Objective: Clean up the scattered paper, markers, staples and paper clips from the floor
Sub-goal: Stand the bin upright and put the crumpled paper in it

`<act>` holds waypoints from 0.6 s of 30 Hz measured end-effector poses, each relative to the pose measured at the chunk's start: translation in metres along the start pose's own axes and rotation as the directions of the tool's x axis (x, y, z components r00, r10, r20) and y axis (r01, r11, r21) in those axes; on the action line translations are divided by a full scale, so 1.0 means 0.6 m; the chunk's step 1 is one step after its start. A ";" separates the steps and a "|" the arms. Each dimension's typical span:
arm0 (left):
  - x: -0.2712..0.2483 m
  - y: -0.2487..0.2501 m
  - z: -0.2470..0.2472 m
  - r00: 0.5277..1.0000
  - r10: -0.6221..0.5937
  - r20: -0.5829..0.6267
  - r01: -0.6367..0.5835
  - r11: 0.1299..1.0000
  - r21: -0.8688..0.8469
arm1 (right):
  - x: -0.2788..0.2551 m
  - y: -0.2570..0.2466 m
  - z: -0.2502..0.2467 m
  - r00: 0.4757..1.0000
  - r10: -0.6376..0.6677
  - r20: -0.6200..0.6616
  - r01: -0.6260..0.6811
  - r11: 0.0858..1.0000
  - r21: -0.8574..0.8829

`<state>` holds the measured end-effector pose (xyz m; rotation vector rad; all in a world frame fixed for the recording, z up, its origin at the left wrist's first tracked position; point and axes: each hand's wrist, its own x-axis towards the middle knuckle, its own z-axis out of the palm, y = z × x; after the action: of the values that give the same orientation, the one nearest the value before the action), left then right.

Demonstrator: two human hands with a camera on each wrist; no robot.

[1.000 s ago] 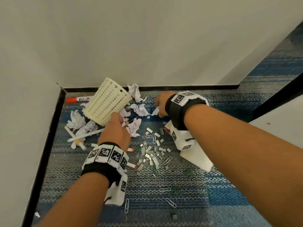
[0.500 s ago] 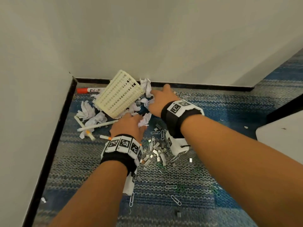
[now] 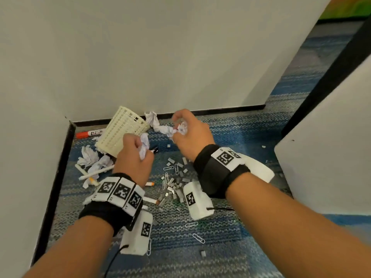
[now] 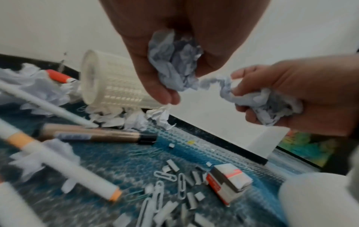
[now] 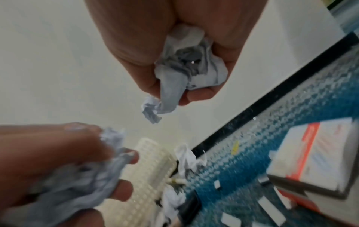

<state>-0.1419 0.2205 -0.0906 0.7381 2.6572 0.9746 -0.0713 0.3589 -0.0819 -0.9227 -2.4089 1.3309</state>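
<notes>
My left hand (image 3: 138, 152) grips a wad of crumpled white paper (image 4: 174, 64) above the carpet. My right hand (image 3: 186, 129) grips another crumpled paper wad (image 5: 186, 66), a twisted tail of it (image 3: 164, 129) trailing to the left. A cream mesh cup (image 3: 122, 133) lies tipped on its side by the wall corner, just behind my left hand. More paper balls (image 3: 90, 157) lie left of the cup. A red marker (image 3: 90, 133), white markers (image 3: 96, 171) and a dark marker (image 4: 97, 136) lie on the floor. Staples (image 3: 176, 185) and paper clips (image 3: 176, 169) are strewn between my wrists.
A small staple box (image 4: 229, 181) with a red stripe lies on the blue carpet (image 3: 210, 247) near my right wrist. White walls with black skirting (image 3: 220, 109) close in the corner at left and back. A white panel (image 3: 331, 147) stands at right.
Both hands have closed on crumpled paper and risen off the floor. The view has tilted up, showing more wall.
</notes>
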 end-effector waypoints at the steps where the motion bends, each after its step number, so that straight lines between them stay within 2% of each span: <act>1: -0.001 0.017 -0.001 1.000 0.029 0.010 -0.029 0.999 -0.040 | -0.016 -0.008 -0.016 0.999 -0.048 -0.017 0.048 0.999 0.024; 3: -0.004 0.057 -0.003 0.987 0.160 0.002 -0.159 0.981 -0.115 | -0.044 -0.026 -0.055 0.988 -0.143 -0.067 0.144 0.989 0.022; 5: -0.005 0.108 -0.002 0.947 0.318 -0.035 -0.320 0.938 -0.136 | -0.074 -0.044 -0.104 0.966 -0.213 -0.148 0.216 0.976 0.004; 7: -0.009 0.166 -0.002 0.921 0.385 -0.063 -0.390 0.905 -0.171 | -0.106 -0.060 -0.158 0.929 -0.259 -0.263 0.264 0.964 -0.015; 10: -0.025 0.253 -0.005 0.901 0.418 -0.116 -0.433 0.850 -0.299 | -0.163 -0.084 -0.237 0.822 -0.330 -0.463 0.323 0.941 -0.097; 12: -0.037 0.310 -0.009 0.902 0.413 -0.128 -0.424 0.787 -0.449 | -0.203 -0.101 -0.284 0.727 -0.379 -0.573 0.351 0.922 -0.164; 15: -0.047 0.394 -0.006 0.895 0.431 -0.114 -0.401 0.668 -0.627 | -0.250 -0.117 -0.355 0.601 -0.424 -0.677 0.352 0.901 -0.253; 16: -0.053 0.421 -0.003 0.876 0.465 -0.128 -0.431 0.636 -0.640 | -0.261 -0.114 -0.381 0.595 -0.399 -0.697 0.320 0.914 -0.249; 18: -0.072 0.464 0.009 0.823 0.545 -0.161 -0.515 0.594 -0.618 | -0.276 -0.097 -0.427 0.651 -0.298 -0.698 0.123 0.949 -0.291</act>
<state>0.0029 0.3828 0.0881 1.3654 1.8197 1.8530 0.1565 0.4053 0.1236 -0.9469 -1.9271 0.4439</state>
